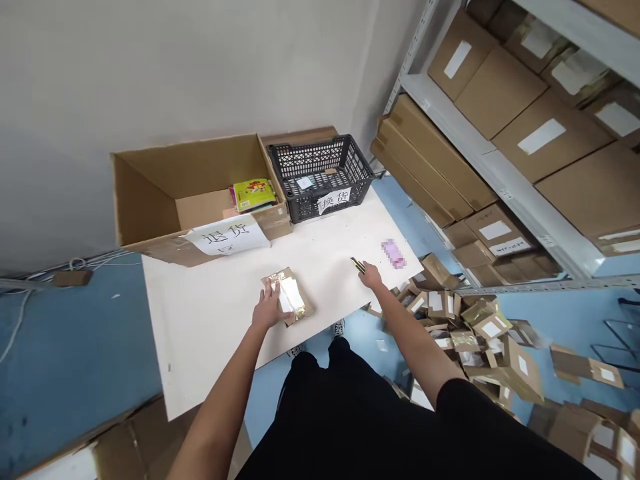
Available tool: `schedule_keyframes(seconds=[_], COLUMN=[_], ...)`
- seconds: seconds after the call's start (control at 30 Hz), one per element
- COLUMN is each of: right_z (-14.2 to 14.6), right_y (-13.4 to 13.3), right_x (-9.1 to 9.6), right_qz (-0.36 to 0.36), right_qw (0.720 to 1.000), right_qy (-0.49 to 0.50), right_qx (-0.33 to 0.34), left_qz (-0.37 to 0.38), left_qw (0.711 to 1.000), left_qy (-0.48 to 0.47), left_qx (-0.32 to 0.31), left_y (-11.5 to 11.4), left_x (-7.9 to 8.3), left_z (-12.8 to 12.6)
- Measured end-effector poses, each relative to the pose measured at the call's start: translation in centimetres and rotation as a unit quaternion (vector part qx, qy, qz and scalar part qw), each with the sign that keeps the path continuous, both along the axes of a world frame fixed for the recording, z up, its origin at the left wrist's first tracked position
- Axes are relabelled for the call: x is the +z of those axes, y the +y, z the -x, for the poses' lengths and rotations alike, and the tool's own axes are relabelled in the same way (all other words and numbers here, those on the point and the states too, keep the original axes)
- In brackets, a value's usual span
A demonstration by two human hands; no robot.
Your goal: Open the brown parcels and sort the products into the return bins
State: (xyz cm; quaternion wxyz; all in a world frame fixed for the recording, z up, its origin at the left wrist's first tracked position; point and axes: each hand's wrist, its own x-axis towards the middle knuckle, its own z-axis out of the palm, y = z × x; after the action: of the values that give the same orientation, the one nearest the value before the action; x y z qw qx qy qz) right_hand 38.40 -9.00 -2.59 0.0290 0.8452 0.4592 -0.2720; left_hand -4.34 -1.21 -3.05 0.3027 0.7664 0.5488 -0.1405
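A small cardboard parcel [306, 301] with shiny tape and a white label lies near the front edge of the white table. My left hand [267, 307] grips its left side, fingers over the top and thumb near the label's lower edge. To the right, my right hand [371, 275] is closed around a slim black-and-yellow utility knife [358, 265], which points up and left, apart from the parcel. Whether its blade is out is too small to tell. A pixelated pink-purple item [394, 254] lies on the table right of that hand.
At the table's back stand a large open carton [150, 193] with a few colourful packets inside and a black plastic crate [327, 200], both bearing paper signs. Shelving [450, 110] with boxes rises at right. Many opened cartons [480, 340] litter the blue floor beside the table.
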Motion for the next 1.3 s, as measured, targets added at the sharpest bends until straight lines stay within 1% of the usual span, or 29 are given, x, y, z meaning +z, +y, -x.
schedule_keyframes(seconds=[0.07, 0.17, 0.27, 0.33, 0.37, 0.4, 0.47, 0.53, 0.57, 0.6, 0.67, 0.73, 0.8, 0.87, 0.93, 1.07, 1.1, 1.17, 1.3], right_z=[-2.1, -3.4, -3.3, -2.7, -2.3, -1.5, 0.8, 4.5, 6.8, 9.3, 14.5, 19.0, 22.1, 23.9, 24.6, 25.4, 25.7, 26.4, 27.6], right_y=[0.0, 0.1, 0.2, 0.6, 1.0, 1.4, 2.3, 3.3, 3.7, 4.0, 4.6, 4.9, 5.0, 5.1, 5.1, 5.2, 5.1, 4.9, 3.6], right_x=[-1.4, -3.5, -5.5, -6.3, -6.4, -6.2, -5.2, -3.3, -2.2, -1.1, 1.0, 2.5, 3.3, 3.6, 3.7, 3.9, 4.0, 4.2, 4.9], right_qz=[0.037, 0.065, 0.076, 0.078, 0.077, 0.072, 0.05, 0.009, -0.016, -0.043, -0.074, -0.092, -0.082, -0.06, -0.035, 0.008, 0.016, 0.028, 0.051], right_qw=[0.999, 0.998, 0.997, 0.996, 0.996, 0.995, 0.994, 0.988, 0.981, 0.975, 0.96, 0.95, 0.951, 0.957, 0.964, 0.97, 0.971, 0.974, 0.978], right_qy=[0.019, 0.024, 0.014, 0.035, 0.048, 0.062, 0.099, 0.155, 0.19, 0.215, 0.25, 0.248, 0.217, 0.181, 0.151, 0.105, 0.095, 0.075, 0.04], right_qx=[-0.008, 0.002, 0.004, 0.014, 0.019, 0.023, 0.018, 0.012, 0.024, 0.044, 0.099, 0.163, 0.203, 0.217, 0.218, 0.218, 0.217, 0.212, 0.2], left_qz=[0.018, 0.044, 0.062, 0.071, 0.073, 0.073, 0.072, 0.07, 0.07, 0.07, 0.069, 0.075, 0.09, 0.101, 0.096, 0.057, 0.048, 0.038, 0.046], left_qw=[1.0, 0.999, 0.998, 0.996, 0.996, 0.995, 0.992, 0.991, 0.991, 0.99, 0.989, 0.986, 0.981, 0.976, 0.971, 0.954, 0.954, 0.96, 0.963], left_qy=[0.012, 0.027, 0.021, 0.007, -0.002, -0.012, -0.031, -0.041, -0.044, -0.048, -0.072, -0.116, -0.156, -0.185, -0.213, -0.267, -0.267, -0.251, -0.239], left_qx=[0.004, 0.007, 0.025, 0.046, 0.059, 0.073, 0.097, 0.108, 0.11, 0.111, 0.108, 0.094, 0.068, 0.046, 0.049, 0.124, 0.131, 0.123, 0.112], left_y=[0.1, 0.5, 0.5, 0.4, 0.3, 0.2, 0.0, -0.2, -0.2, -0.1, 0.2, 0.8, 1.6, 2.1, 2.1, 1.3, 1.1, 0.8, 0.9], left_x=[0.2, 0.6, 0.9, 0.7, 0.6, 0.3, -0.2, -0.8, -1.1, -1.4, -1.9, -2.1, -2.1, -2.1, -2.0, -1.9, -1.8, -1.7, -1.5], left_z=[-1.2, -2.0, -2.1, -2.1, -2.1, -2.1, -2.1, -2.1, -2.0, -2.0, -1.7, -1.1, -0.4, 0.3, 0.9, 1.1, 1.1, 1.1, 1.1])
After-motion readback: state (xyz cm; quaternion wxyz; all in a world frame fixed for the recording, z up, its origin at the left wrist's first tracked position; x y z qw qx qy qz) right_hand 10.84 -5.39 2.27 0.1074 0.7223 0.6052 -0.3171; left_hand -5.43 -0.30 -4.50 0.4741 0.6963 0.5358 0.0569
